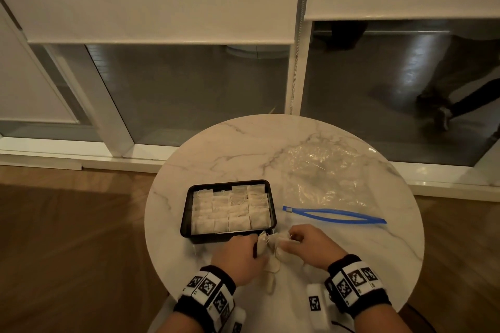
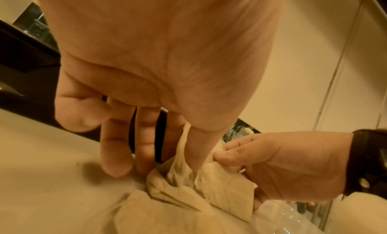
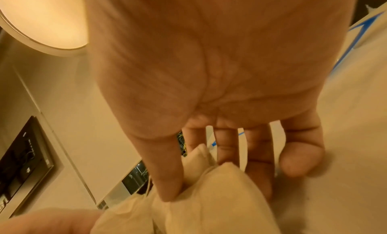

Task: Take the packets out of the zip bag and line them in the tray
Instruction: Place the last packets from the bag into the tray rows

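Round marble desk (image 1: 216,143), head view. Black tray (image 1: 186,213) left of centre, filled with packets (image 1: 230,211) in four overlapping columns; exact count unclear. Empty clear zip bag (image 1: 322,176), blue seal open, lies toward the right edge. At the near edge, left hand (image 1: 238,257) and right hand (image 1: 311,246) each pinch packets from a loose cluster (image 2: 201,188); the hands hide part of it, so its number cannot be told.
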Demonstrator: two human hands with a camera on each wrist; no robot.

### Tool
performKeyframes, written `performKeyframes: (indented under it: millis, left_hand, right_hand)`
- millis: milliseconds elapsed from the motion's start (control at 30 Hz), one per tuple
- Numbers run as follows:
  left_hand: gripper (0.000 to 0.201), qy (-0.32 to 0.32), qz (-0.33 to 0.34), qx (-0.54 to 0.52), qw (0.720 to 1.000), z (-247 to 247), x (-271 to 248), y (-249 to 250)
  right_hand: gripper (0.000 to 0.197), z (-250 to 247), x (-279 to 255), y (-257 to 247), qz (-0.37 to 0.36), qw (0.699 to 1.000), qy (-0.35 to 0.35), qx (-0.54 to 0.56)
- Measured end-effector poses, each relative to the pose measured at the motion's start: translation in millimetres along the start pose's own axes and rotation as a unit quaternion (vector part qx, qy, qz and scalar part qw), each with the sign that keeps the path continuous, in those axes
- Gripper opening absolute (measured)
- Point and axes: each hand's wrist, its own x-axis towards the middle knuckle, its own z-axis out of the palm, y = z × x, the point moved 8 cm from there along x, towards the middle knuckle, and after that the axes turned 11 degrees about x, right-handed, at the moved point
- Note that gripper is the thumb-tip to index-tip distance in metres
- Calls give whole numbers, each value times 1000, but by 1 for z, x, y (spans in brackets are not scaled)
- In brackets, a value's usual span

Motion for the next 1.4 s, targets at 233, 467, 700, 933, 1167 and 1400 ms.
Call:
performKeyframes:
  millis: [233, 467, 700, 933, 1167, 1400]
  left_hand:
    - [22, 5, 8, -18, 1000, -4, 1, 1]
    - [32, 8, 37, -95, 995, -16, -5, 7]
    - [20, 99, 27, -312, 945, -59, -14, 14]
    - [20, 77, 32, -414, 907, -65, -19, 25]
    - [10, 61, 34, -435, 898, -64, -23, 20]
    - [15, 63, 28, -458, 886, -66, -26, 16]
  right_hand:
    - [25, -12, -1, 5, -9, 1000, 19, 2]
    - [35, -41, -2, -3, -53, 994, 74, 58]
    - [24, -55, -14, -41, -124, 977, 75, 156]
    - [17, -36, -21, -73, -149, 969, 35, 193]
    - [18, -29, -22, -80, -145, 966, 58, 207]
    - [18, -32, -23, -80, -128, 957, 76, 249]
